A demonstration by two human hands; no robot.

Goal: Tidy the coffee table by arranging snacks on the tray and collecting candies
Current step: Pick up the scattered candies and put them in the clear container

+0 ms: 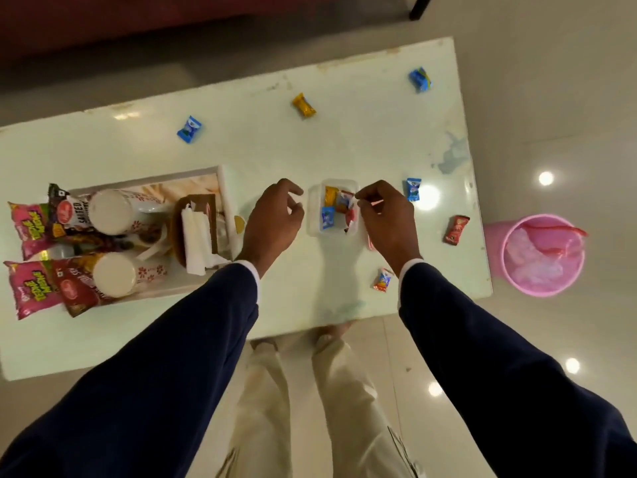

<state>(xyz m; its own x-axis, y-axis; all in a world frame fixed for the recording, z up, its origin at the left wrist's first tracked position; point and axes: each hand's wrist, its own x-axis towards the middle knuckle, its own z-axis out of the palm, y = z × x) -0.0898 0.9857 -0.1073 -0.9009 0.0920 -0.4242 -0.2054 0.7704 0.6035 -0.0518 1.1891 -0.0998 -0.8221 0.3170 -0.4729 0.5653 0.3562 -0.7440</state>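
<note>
The candy-collecting step is judged to be in hand. A clear box (pixel 314 215) stands on the table (pixel 344 139) between the two hands, and several wrapped candies are already seen inside it. The tray (pixel 224 181), at the left of the table, is already loaded with snack packets (pixel 31 229), two white cups (pixel 110 212) and a napkin (pixel 196 236), so that part is judged largely done.

The right hand (pixel 387 219) is held over the box's right edge, its fingers curled and the fingertips (pixel 360 196) drawn together as in a pinch. Something thin and reddish is seen by the fingertips, but whether a candy is held in the grip cannot be told. The left hand (pixel 272 219) is held just beside the box's left side, fingers loosely curled, and nothing is seen in its grip.

Loose candies are left on the table: a blue one (pixel 412 189) just beside the right hand, a red one (pixel 455 230) near the right edge, an orange one (pixel 382 280) near the right sleeve, and farther off a yellow one (pixel 304 105) and two more blue ones (pixel 189 129) (pixel 420 79). The next move is judged to call for a reach to the nearest of these and a light pinch on its wrapper.

A pink bin (pixel 543 257) stands on the floor beside the table. The palm sides of both hands are hidden, and part of the box's right wall is covered by the right hand. Packet lettering is only partly legible.
</note>
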